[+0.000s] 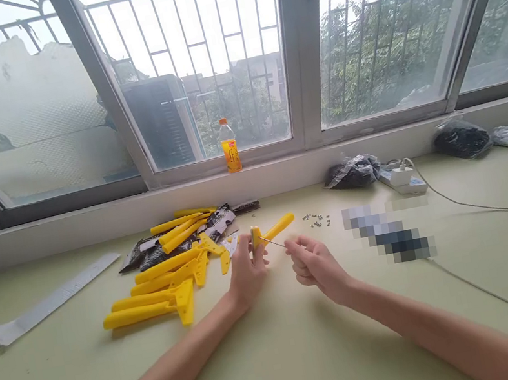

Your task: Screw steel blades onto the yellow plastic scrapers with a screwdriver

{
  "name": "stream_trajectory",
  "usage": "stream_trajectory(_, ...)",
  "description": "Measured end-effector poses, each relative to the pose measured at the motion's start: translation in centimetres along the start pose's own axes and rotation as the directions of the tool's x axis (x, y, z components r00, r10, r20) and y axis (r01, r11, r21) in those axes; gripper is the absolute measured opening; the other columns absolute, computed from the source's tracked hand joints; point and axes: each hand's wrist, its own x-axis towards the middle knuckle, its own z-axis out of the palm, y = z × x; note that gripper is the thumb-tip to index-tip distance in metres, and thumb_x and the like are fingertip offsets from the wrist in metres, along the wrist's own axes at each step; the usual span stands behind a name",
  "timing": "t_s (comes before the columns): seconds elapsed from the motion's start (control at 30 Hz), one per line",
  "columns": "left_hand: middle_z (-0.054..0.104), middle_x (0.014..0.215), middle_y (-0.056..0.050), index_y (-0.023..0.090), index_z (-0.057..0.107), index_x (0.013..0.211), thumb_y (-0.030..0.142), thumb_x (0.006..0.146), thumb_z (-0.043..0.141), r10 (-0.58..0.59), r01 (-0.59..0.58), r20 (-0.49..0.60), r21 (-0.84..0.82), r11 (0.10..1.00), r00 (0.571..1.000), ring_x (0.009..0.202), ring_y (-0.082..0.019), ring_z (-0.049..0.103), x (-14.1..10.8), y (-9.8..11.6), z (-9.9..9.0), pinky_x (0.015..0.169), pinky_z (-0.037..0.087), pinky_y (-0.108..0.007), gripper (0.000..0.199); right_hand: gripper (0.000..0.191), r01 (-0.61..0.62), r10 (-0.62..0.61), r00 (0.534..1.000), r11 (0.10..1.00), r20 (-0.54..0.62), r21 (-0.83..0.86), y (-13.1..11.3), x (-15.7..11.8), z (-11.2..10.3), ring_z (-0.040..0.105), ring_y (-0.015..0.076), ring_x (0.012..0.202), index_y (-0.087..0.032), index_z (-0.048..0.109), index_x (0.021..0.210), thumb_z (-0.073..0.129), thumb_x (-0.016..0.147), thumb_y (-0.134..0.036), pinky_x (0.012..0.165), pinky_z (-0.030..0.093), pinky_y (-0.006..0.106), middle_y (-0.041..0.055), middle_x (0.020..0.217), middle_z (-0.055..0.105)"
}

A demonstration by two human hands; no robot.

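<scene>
My left hand [247, 268] is closed around the head of a yellow scraper [281, 227] above the table, its handle pointing right and away. Fingers of my right hand [315, 263] pinch a thin metal hex key [273, 241]. The tip of the key meets the scraper's head; the end inside my fist is hidden. Left of my hands lie several more yellow scrapers [156, 302] with flat, holed heads, roughly in a row. Small screws [318, 220] are scattered on the table beyond my right hand.
Black-and-white packets [215, 224] lie under the farther scrapers. A long white strip [57, 298] is at the left. An orange drink bottle [229, 147] stands by the window. Bagged dark items [353, 172], a white power adapter [401, 176], cables and a blurred object [386, 232] are at the right.
</scene>
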Motion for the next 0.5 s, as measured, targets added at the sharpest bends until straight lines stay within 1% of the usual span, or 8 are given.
stream_trajectory(0.07,0.061,0.089,-0.002,0.023,0.048,0.101,0.04,0.096,0.056,-0.014,0.014,-0.004,-0.002,1.0,1.0,0.077,-0.016,0.067,0.0,0.0,0.1,0.057,0.062,-0.029,0.019,0.04,0.009,-0.008,1.0,1.0,0.018,-0.011,0.2,0.2,-0.1,0.024,0.0104,0.04,-0.025,0.039,0.086,0.019,0.107,-0.052,0.04,0.025,0.022,-0.0113,0.053,0.023)
stream_trajectory(0.13,0.06,0.089,-0.002,0.023,0.048,0.101,0.04,0.095,0.057,-0.03,0.03,0.001,-0.009,1.0,1.0,0.076,-0.016,0.067,0.1,0.0,0.1,0.053,0.06,-0.027,0.02,0.036,0.054,-0.052,0.998,0.997,0.04,-0.051,0.7,0.5,-0.6,0.027,0.0102,0.043,-0.023,0.043,0.087,0.033,0.104,-0.053,0.044,0.024,0.023,-0.0087,0.055,0.033)
stream_trajectory(0.2,0.059,0.09,-0.002,0.023,0.048,0.102,0.04,0.095,0.057,-0.044,0.044,0.011,-0.019,0.999,0.999,0.074,-0.016,0.067,0.0,0.2,0.2,0.05,0.059,-0.026,0.021,0.032,0.121,-0.114,0.991,0.988,0.073,-0.098,1.4,1.0,-1.3,0.029,0.0103,0.048,-0.022,0.048,0.083,0.047,0.099,-0.05,0.048,0.022,0.025,-0.0047,0.061,0.041)
stream_trajectory(0.23,0.058,0.089,-0.001,0.023,0.048,0.101,0.04,0.095,0.057,-0.049,0.049,0.018,-0.025,0.998,0.999,0.074,-0.016,0.067,0.0,0.3,0.2,0.05,0.059,-0.026,0.021,0.031,0.155,-0.144,0.985,0.981,0.092,-0.118,1.8,1.2,-1.7,0.028,0.0107,0.05,-0.021,0.05,0.079,0.049,0.097,-0.047,0.05,0.021,0.026,-0.0031,0.063,0.043)
stream_trajectory(0.37,0.055,0.087,0.0,0.023,0.046,0.097,0.039,0.095,0.056,-0.045,0.047,0.047,-0.032,0.998,0.998,0.072,-0.015,0.065,-0.3,0.8,0.2,0.05,0.06,-0.025,0.019,0.027,0.232,-0.209,0.965,0.962,0.155,-0.146,2.1,1.5,-2.8,0.025,0.0132,0.053,-0.021,0.054,0.073,0.047,0.094,-0.036,0.053,0.018,0.03,-0.001,0.061,0.041)
stream_trajectory(0.43,0.055,0.085,0.0,0.023,0.046,0.097,0.038,0.095,0.055,-0.02,0.021,0.068,-0.015,1.0,0.997,0.07,-0.014,0.064,-0.5,1.0,0.3,0.05,0.059,-0.025,0.017,0.028,0.233,-0.21,0.964,0.963,0.165,-0.138,1.8,1.2,-3.0,0.023,0.0134,0.054,-0.021,0.053,0.071,0.047,0.094,-0.036,0.053,0.017,0.03,-0.0017,0.06,0.039)
stream_trajectory(0.5,0.056,0.083,0.0,0.023,0.047,0.099,0.036,0.096,0.053,0.012,-0.013,0.094,0.012,1.0,0.995,0.069,-0.014,0.064,-0.6,1.0,0.4,0.049,0.058,-0.024,0.014,0.032,0.205,-0.186,0.97,0.972,0.154,-0.115,1.5,0.7,-2.9,0.021,0.0126,0.053,-0.022,0.048,0.071,0.043,0.097,-0.039,0.053,0.019,0.029,-0.0036,0.059,0.036)
